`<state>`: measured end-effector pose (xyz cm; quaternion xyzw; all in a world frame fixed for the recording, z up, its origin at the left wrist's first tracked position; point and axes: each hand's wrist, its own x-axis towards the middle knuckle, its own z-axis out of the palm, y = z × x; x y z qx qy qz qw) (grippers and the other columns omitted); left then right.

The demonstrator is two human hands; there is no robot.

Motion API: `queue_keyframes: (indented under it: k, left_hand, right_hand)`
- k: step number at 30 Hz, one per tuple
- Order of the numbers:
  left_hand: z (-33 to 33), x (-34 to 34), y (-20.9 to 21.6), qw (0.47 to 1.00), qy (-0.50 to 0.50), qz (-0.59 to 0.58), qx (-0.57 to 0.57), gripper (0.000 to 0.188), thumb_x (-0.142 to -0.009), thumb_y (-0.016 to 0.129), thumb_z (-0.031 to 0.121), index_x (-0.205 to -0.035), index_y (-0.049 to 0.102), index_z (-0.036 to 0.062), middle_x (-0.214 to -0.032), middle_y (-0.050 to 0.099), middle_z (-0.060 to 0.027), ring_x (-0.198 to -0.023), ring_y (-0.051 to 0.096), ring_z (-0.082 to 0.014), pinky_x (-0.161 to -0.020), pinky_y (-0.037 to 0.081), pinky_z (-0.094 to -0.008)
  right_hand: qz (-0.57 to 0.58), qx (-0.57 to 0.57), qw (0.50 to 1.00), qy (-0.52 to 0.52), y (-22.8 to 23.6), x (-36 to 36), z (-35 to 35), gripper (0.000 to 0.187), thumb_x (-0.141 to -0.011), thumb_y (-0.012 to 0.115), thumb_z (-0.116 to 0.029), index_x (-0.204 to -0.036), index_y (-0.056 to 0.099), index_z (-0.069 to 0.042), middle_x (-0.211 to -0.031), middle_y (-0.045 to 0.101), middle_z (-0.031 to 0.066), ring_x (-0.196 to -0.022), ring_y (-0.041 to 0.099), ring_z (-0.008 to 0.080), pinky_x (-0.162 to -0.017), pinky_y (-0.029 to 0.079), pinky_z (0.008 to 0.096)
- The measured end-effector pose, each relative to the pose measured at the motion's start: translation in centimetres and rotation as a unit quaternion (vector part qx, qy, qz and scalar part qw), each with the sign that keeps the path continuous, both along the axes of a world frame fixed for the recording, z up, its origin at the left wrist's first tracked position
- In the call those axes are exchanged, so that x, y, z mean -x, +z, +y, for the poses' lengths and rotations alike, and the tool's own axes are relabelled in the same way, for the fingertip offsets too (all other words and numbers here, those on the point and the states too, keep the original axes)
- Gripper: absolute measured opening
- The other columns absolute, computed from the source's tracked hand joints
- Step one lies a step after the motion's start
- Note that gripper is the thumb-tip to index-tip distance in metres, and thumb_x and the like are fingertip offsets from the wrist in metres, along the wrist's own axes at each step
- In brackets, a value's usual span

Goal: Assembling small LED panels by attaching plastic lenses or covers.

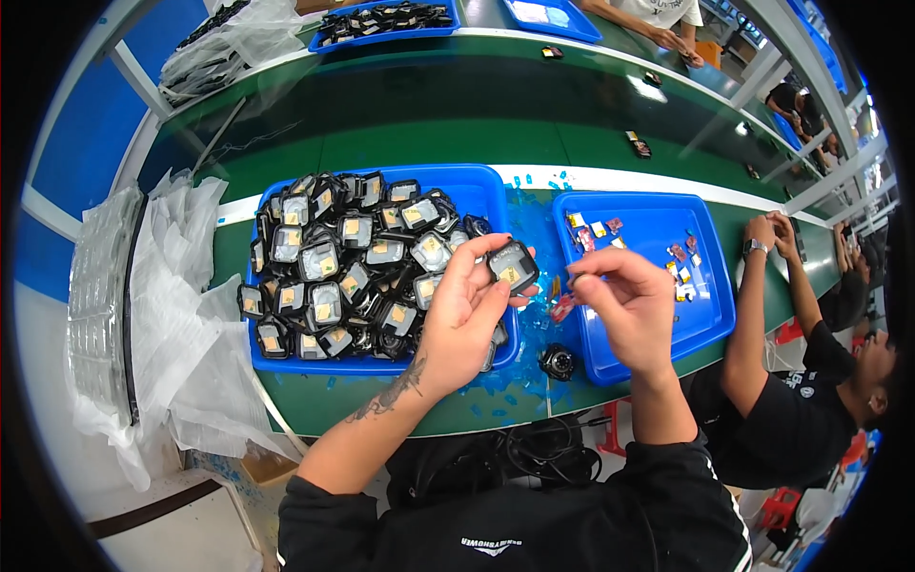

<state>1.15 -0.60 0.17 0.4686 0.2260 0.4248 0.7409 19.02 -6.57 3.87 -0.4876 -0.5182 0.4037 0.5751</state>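
Blue panels (71, 133) stand left of the green bench (315, 393).

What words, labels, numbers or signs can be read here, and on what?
Wearer's black shirt: white lettering, not copied.
Far co-worker's white shirt: dark lettering, partly cut off, not copied.
Black housing in the left hand: yellowish label, too small to read.
Housings in the left blue tray: pale labels, too small to read.

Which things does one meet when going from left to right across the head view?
Translucent plastic sheets → blue tray crowded with black casings → left hand → the black casing it holds → right hand → a co-worker's wristwatch.
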Motion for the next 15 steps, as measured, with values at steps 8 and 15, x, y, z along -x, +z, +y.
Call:
queue_keyframes:
  k: [8, 15]
  left_hand:
    - [0.4, 0.5, 0.1, 0.992, 0.087, 0.058, -0.068, 0.043, -0.084, 0.063, -0.008, -0.124, 0.051, -0.0009, -0.094, 0.062, -0.0049, -0.095, 0.060, -0.0096, -0.083, 0.049, -0.0242]
    - [0.5, 0.7, 0.4, 0.951, 0.109, 0.197, -0.210, 0.020, -0.085, 0.067, 0.003, -0.105, 0.068, 0.0009, -0.089, 0.067, -0.0012, -0.067, 0.053, -0.0046, -0.056, 0.041, -0.0192]
  right_hand:
    - [-0.244, -0.032, 0.968, 0.056, -0.6, 1.4, -0.3, 0.010, -0.083, 0.069, -0.003, -0.092, 0.066, -0.003, -0.105, 0.062, 0.0133, -0.099, 0.063, 0.0284, -0.084, 0.050, 0.0348]
    - [-0.234, -0.046, 0.971, 0.027, -0.7, 1.9, 0.7, 0.009, -0.085, 0.065, -0.003, -0.093, 0.063, 0.000, -0.091, 0.065, 0.0130, -0.085, 0.066, 0.0270, -0.074, 0.051, 0.0332]
